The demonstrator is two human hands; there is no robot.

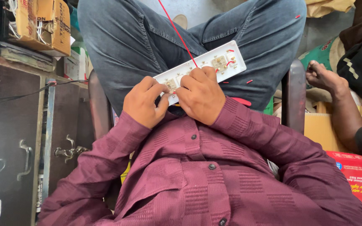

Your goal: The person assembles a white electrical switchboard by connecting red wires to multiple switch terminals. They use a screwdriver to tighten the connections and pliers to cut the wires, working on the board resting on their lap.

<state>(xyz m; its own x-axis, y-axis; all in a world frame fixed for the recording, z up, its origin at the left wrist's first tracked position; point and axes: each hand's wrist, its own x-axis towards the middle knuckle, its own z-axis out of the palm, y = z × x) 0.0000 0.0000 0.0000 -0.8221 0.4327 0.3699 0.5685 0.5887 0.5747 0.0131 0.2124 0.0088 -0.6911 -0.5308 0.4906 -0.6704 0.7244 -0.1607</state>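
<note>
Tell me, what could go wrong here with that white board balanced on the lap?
The white switch board rests only on crossed legs, so it might slip while both the left hand and the right hand work at one end. The thin red wire running up from it could snag or pull loose. Cut red wire bits on the jeans may scatter.

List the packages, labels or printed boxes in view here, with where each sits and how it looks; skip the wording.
Brown cardboard box: top left, on a dark cabinet, white wires poking out, dark print on its side.
Red carton: lower right edge, flat, red with a yellow band and white print.
Plain tan carton: right, beside the chair, under another person's arm.
Green printed bag: upper right, on the floor, partly hidden.
</note>
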